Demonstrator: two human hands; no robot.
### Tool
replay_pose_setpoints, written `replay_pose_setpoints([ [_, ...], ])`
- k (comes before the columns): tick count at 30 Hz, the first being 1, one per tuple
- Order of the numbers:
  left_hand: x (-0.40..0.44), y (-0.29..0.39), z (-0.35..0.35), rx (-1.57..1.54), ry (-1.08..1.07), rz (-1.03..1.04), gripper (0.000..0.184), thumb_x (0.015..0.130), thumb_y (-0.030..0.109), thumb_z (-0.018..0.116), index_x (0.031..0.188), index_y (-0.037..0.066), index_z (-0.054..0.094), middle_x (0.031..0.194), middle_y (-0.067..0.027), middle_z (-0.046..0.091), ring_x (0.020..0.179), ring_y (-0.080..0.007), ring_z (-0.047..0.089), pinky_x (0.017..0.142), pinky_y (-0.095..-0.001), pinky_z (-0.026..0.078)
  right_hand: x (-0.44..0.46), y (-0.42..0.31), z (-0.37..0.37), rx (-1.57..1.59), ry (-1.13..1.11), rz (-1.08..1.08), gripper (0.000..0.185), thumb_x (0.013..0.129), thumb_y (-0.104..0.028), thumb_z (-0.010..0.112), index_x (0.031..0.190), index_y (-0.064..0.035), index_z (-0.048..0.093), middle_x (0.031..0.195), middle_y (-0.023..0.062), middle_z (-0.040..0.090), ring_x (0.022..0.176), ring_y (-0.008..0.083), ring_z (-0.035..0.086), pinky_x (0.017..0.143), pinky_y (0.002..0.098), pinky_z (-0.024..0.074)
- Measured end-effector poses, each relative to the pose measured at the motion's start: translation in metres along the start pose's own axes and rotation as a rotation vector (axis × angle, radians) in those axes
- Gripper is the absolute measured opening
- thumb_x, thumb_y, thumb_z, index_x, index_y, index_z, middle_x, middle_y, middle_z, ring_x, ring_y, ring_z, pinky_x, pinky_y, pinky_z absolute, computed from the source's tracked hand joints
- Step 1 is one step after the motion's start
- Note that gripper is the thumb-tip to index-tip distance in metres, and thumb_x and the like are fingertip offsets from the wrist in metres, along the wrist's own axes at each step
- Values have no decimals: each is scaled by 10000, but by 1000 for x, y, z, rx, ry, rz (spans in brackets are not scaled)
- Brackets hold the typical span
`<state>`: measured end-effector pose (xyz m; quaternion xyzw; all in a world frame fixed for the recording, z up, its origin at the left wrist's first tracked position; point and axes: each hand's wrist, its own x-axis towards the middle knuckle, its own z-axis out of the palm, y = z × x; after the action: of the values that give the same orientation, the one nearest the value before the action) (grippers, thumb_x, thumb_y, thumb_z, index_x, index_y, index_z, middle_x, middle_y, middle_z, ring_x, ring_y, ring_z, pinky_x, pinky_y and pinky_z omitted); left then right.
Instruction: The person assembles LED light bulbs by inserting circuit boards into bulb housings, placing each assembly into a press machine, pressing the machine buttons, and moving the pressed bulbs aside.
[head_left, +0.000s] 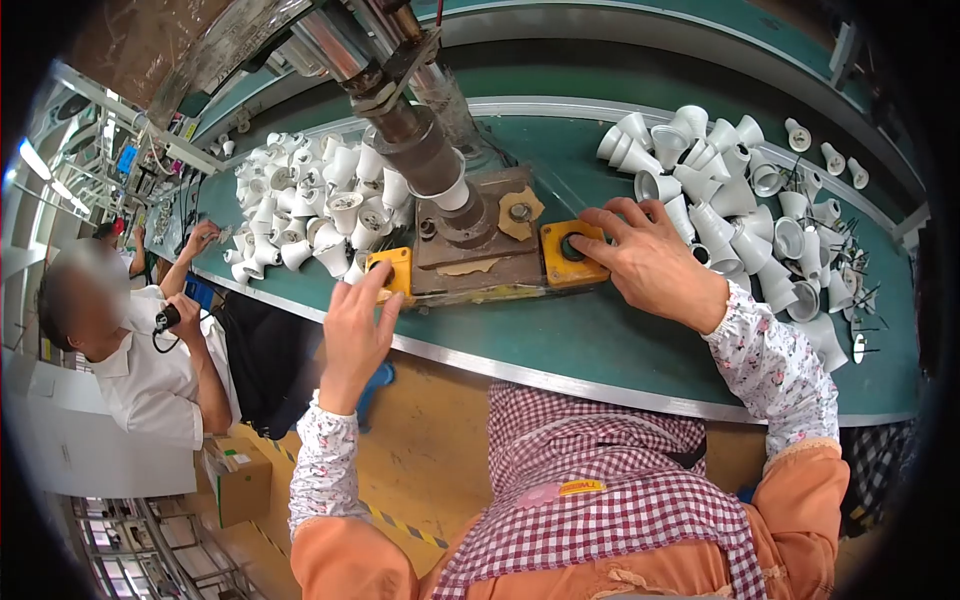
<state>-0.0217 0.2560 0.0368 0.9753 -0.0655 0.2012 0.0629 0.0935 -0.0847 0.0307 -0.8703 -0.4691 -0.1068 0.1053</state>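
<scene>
White cup-shaped housing (450, 194) at lower end of press ram (415, 150), above metal base plate (480, 275); housing lies forward of both hands, between them, long axis roughly in line with ram; left hand (350, 340) slightly nearer in view, fingertips at left yellow button box (402, 268), thumb apart, nothing gripped; right hand (655, 262) open, fingers spread over right yellow button box (560, 273), gripping nothing; whether buttons are pressed, cannot tell
</scene>
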Motion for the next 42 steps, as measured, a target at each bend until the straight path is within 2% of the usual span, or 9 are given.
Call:
replay_pose_setpoints([
  [6,79,33,37,-754,260,-169,775,735,118,756,1402,48,369,1141,-99,568,997,-158,537,880,-280,442,0,32,-31,348,98,23,413,741,-46,595,1154,-63,587,1150,159,580,1071,353,528,941,420,422],
  [11,118,-12,36,-1060,371,-365,563,830,49,645,1317,-40,378,1119,-83,585,948,-144,570,815,-241,463,-56,176,-76,137,121,418,380,736,-45,627,1116,-39,626,1065,167,646,965,330,614,876,406,482],
  [13,128,-36,22,-727,549,-265,617,824,52,665,1341,-27,339,1040,-59,603,822,-110,562,741,-234,454,-91,249,-88,-18,143,622,404,743,-46,628,1145,-84,623,1073,169,638,1004,333,593,904,403,466],
  [18,133,-126,39,-80,199,-170,377,875,310,636,866,-62,578,731,-97,584,619,-183,499,598,-377,406,-135,381,-61,-247,-80,716,550,689,16,649,1203,-174,605,1116,160,568,1101,353,516,957,407,438],
  [22,128,-161,59,19,113,-288,397,880,290,599,1087,-38,517,1024,-184,523,942,-293,448,831,-394,357,-147,465,-5,-199,-144,627,465,599,-9,685,1048,-130,683,997,125,643,1025,338,574,905,418,469],
  [25,119,-171,61,15,143,-333,484,883,275,572,1253,-21,471,1244,-248,478,1185,-375,410,1005,-407,321,-105,413,-41,-79,-47,756,326,631,-37,677,955,-70,700,974,149,671,911,325,644,859,380,498],
  [29,117,-120,44,-150,177,-329,621,910,349,551,1384,-4,359,1354,-264,420,1287,-381,380,1071,-408,296,1,287,-105,462,9,641,377,876,-281,604,1176,-52,586,877,3,589,628,35,518,519,159,405],
  [35,105,-64,38,-153,516,-272,434,913,238,560,1263,-10,487,1175,-212,531,1104,-354,480,969,-419,363,98,87,-86,1267,-16,143,406,960,-330,511,1226,-26,550,970,73,625,649,42,565,536,150,485],
  [42,30,-1,40,-54,592,-174,307,905,139,561,1185,15,534,1130,-135,569,1053,-295,500,917,-382,380,156,2,-40,1494,-115,203,336,888,-294,633,959,32,668,762,88,666,542,71,572,467,179,426],
])
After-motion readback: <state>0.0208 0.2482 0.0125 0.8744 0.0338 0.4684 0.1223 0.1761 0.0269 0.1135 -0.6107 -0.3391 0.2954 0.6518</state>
